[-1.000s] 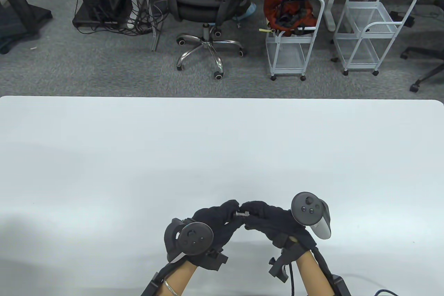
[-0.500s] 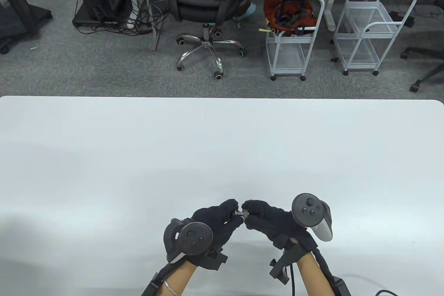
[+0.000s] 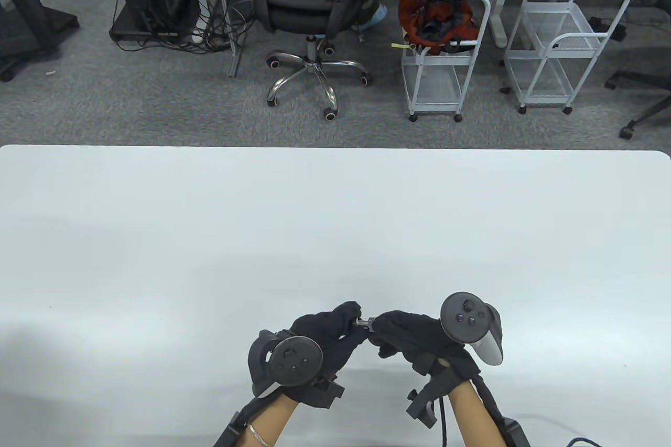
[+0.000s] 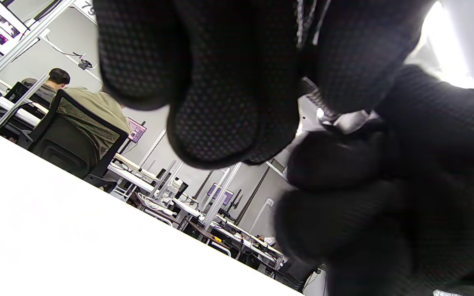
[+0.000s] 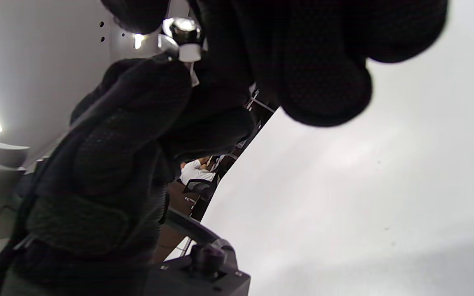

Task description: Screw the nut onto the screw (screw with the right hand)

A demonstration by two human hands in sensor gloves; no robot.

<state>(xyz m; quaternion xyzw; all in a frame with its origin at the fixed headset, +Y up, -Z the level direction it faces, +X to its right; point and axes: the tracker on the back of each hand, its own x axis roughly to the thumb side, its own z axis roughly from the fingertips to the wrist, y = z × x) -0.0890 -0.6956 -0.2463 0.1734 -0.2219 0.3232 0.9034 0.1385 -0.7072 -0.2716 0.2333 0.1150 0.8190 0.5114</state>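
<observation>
Two gloved hands meet fingertip to fingertip above the near edge of a white table (image 3: 209, 237).

The left hand (image 3: 320, 334) pinches the screw (image 3: 361, 322), fingers curled closed; the right hand (image 3: 414, 334) grips the nut (image 3: 370, 322) on the screw's right end, fingers closed around it; both parts are held between the hands, off the table.

2 hands (image 3: 320, 334) (image 3: 414, 334), 1 screw (image 3: 360, 322), 1 nut (image 3: 370, 322).

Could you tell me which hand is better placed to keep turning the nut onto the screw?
The right hand: its fingers pinch the nut at the screw's free end, while the left hand grips the other end, so it seems suited to steadying.
</observation>
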